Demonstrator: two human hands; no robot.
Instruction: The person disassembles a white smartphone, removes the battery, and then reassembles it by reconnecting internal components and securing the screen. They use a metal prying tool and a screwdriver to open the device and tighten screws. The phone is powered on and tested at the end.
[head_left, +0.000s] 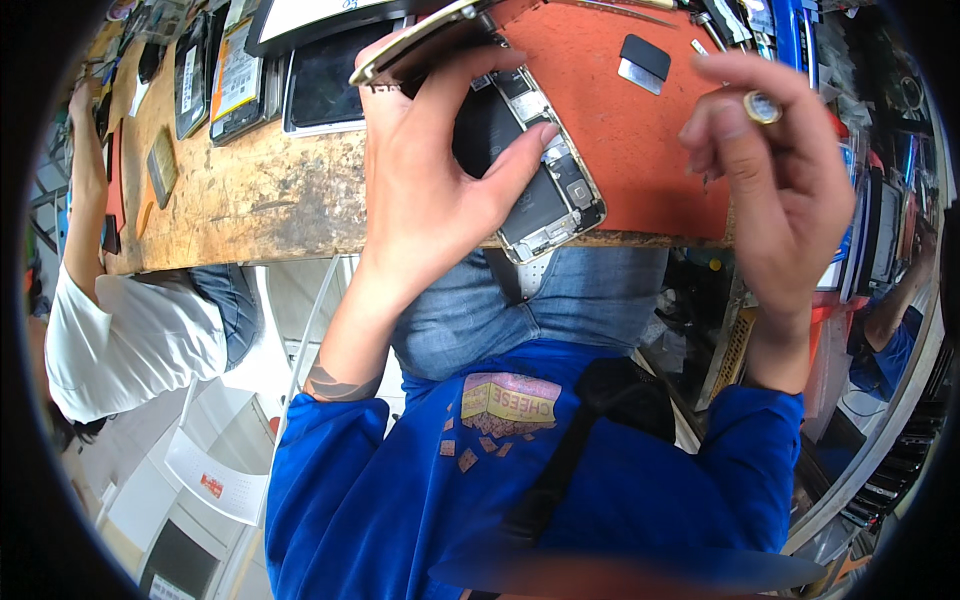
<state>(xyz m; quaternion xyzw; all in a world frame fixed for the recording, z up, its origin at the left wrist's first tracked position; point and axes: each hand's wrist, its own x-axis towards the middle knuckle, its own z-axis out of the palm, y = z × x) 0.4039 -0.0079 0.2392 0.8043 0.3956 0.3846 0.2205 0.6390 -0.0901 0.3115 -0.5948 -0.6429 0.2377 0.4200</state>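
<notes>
Two bare hands are at work from where I stand, and the opening-up looks done: the phone body [575, 190] lies uncovered, its metal brackets, connectors and dark battery [540, 205] showing, while a pale-rimmed panel [425, 48] is tilted up above its far end. Whether a cable joins the two I can't make out. The battery and most of the inner parts seem seated in the frame, so by my reckoning the lifting-out, if any, isn't far along, and the phone is yet unclosed. It rests at the near edge of the red mat [640, 180], its bottom end jutting past the wooden bench [300, 190] over the person's lap. The left hand [435, 175] is spread in a wide C, thumb pressed along the body's inner side, fingers up behind and under the panel, steadying both. The right hand [775, 170] hangs off to the right above the mat, well apart from the phone, wrist raised, fingers loosely curled with the thumb near the forefinger. A small round gold-rimmed piece [763, 107] shows at its fingers (a tool's end or a ring, the blur won't let me tell).
</notes>
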